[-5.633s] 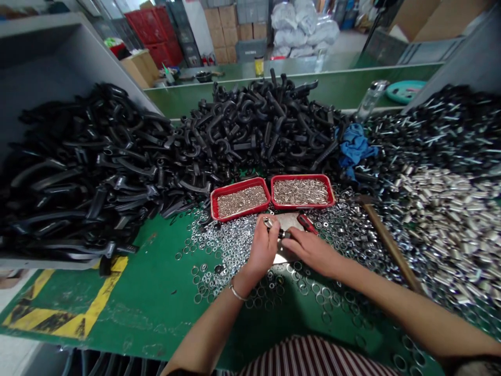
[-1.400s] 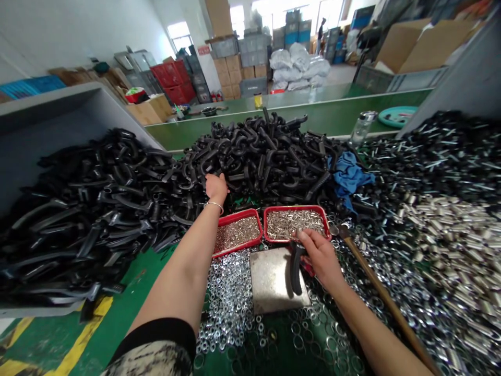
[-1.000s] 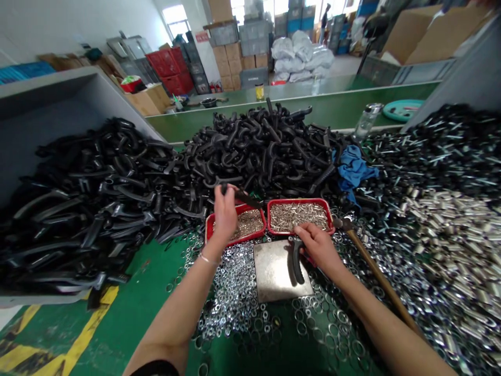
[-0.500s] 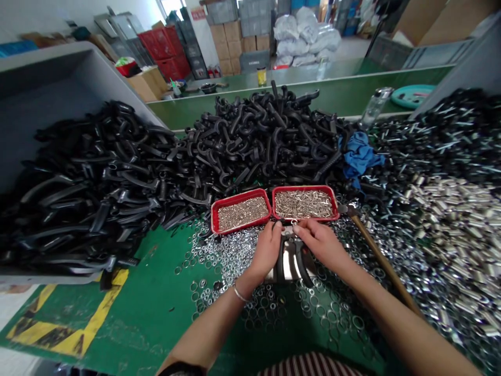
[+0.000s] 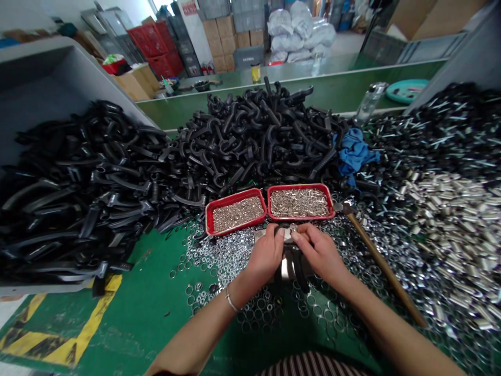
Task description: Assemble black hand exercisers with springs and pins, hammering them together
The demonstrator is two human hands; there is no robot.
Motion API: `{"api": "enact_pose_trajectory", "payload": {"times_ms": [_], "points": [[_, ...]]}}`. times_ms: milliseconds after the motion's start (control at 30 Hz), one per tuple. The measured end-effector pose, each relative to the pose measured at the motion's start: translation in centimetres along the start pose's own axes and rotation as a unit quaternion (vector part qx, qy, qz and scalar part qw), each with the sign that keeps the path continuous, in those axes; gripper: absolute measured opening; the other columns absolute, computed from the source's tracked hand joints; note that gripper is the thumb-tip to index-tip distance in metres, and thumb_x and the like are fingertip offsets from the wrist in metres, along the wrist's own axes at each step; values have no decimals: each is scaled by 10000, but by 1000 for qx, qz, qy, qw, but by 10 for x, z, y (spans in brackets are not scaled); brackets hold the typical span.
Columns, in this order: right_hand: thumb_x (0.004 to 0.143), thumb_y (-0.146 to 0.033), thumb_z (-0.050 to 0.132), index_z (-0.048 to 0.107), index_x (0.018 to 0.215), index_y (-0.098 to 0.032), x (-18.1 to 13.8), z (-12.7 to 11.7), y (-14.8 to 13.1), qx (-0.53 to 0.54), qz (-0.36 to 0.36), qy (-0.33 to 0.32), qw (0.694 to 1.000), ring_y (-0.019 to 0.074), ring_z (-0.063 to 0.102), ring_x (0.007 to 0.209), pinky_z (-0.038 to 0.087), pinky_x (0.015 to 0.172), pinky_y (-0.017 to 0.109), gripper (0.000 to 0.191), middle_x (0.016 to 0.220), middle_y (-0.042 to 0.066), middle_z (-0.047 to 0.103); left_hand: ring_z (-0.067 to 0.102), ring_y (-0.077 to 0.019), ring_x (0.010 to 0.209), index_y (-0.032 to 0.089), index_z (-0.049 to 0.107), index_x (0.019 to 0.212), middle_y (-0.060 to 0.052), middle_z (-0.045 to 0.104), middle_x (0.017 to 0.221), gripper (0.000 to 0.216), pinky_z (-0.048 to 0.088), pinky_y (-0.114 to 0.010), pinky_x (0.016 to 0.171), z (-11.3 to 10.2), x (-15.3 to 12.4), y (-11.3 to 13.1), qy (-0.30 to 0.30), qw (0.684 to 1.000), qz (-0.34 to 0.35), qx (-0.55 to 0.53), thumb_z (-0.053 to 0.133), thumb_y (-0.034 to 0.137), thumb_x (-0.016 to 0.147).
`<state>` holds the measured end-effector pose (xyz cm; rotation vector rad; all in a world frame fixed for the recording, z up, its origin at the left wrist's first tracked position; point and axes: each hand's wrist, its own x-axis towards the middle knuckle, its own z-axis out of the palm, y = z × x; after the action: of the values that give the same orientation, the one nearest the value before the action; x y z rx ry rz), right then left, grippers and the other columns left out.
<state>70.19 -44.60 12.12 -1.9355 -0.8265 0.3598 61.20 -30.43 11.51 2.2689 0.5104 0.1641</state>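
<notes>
My left hand (image 5: 266, 255) and my right hand (image 5: 319, 252) meet over a steel plate (image 5: 287, 266) on the green table, just in front of two red trays. Together they grip a pair of black curved handles (image 5: 298, 271), whose legs hang down toward me between the hands. The fingertips of both hands pinch the handles' top joint (image 5: 286, 230). The left red tray (image 5: 235, 213) holds small metal bits; the right red tray (image 5: 299, 202) holds short metal pins. Loose metal rings (image 5: 219, 256) lie all around the plate.
Black plastic handles are heaped at the left (image 5: 74, 188) and behind the trays (image 5: 258, 138). A wooden-handled hammer (image 5: 381, 266) lies to the right. Metal sleeves (image 5: 450, 224) are piled at far right, and a blue rag (image 5: 354, 151) behind them. A green bench with a bottle (image 5: 370, 102) runs across the back.
My left hand reached into the black pile, took a handle and brought it back to the plate. It now meets the handle in my right hand, and both hands hold the pair.
</notes>
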Motion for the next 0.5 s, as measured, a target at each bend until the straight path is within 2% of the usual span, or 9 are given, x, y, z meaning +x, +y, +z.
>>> {"api": "enact_pose_trajectory", "payload": {"times_ms": [200, 267, 367, 433, 500], "points": [[1038, -425, 384, 540, 888, -220, -2, -4, 3, 34, -21, -141, 989, 192, 607, 832, 455, 769, 317, 298, 880, 32, 648, 703, -247, 878, 164, 490, 1212, -119, 702, 999, 383, 528, -349, 752, -16, -6, -2, -82, 992, 38, 92, 218, 384, 1059], [1045, -438, 354, 526, 881, -222, -7, -5, 2, 14, -16, -166, 986, 196, 593, 802, 456, 755, 329, 321, 861, 36, 636, 703, -232, 814, 168, 506, 1192, -105, 700, 970, 380, 528, -330, 694, -19, -10, -2, -113, 982, 54, 144, 207, 363, 1061], [1046, -472, 336, 502, 890, -227, -17, -9, -4, -38, -6, -182, 983, 200, 566, 754, 440, 720, 339, 335, 823, 33, 610, 687, -213, 749, 161, 533, 1173, -117, 684, 1019, 365, 519, -315, 630, -24, -19, 0, -127, 953, 150, 230, 219, 306, 1055], [1049, -480, 323, 499, 935, -224, -20, -13, -10, -47, -6, -199, 979, 205, 573, 774, 438, 725, 344, 331, 851, 41, 618, 668, -195, 714, 153, 549, 1168, -145, 652, 1113, 333, 511, -306, 599, -27, -25, 1, -108, 923, 228, 289, 264, 268, 1040], [1048, -479, 321, 496, 947, -220, -21, -15, -14, -41, -11, -217, 975, 203, 574, 782, 441, 728, 346, 328, 862, 47, 620, 640, -170, 652, 142, 563, 1147, -156, 631, 1125, 305, 491, -290, 553, -30, -29, 3, -89, 899, 272, 332, 304, 246, 1025]]}}
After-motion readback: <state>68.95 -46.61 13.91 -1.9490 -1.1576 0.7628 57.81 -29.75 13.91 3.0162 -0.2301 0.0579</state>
